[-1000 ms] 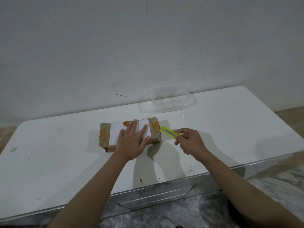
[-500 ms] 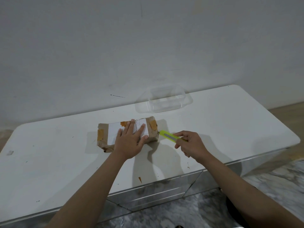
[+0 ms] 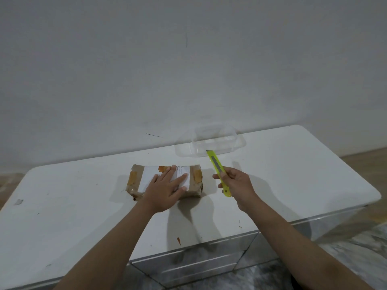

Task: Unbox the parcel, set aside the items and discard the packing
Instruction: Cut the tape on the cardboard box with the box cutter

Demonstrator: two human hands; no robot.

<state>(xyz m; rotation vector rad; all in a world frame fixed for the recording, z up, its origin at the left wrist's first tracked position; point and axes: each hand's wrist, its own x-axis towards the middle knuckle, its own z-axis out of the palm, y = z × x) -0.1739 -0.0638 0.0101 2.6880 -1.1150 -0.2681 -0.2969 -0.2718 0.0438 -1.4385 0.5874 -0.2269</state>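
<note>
A small brown parcel (image 3: 137, 178) with a white label and orange tape patches lies in the middle of the white table (image 3: 293, 174). My left hand (image 3: 164, 190) rests flat on its top, fingers straight. To the right of the parcel, my right hand (image 3: 235, 184) grips a yellow-green box cutter (image 3: 215, 164). The cutter is lifted off the parcel and points up and away toward the wall. Its tip is apart from the box.
A clear plastic container (image 3: 217, 143) stands at the table's back edge, just beyond the cutter's tip. A small orange scrap (image 3: 178, 240) lies near the front edge. The table has drawers (image 3: 188, 266) below and a wall behind it.
My right hand has pulled the cutter away from the parcel's right end and swung its tip upward toward the wall. My left hand has stayed flat on the parcel.
</note>
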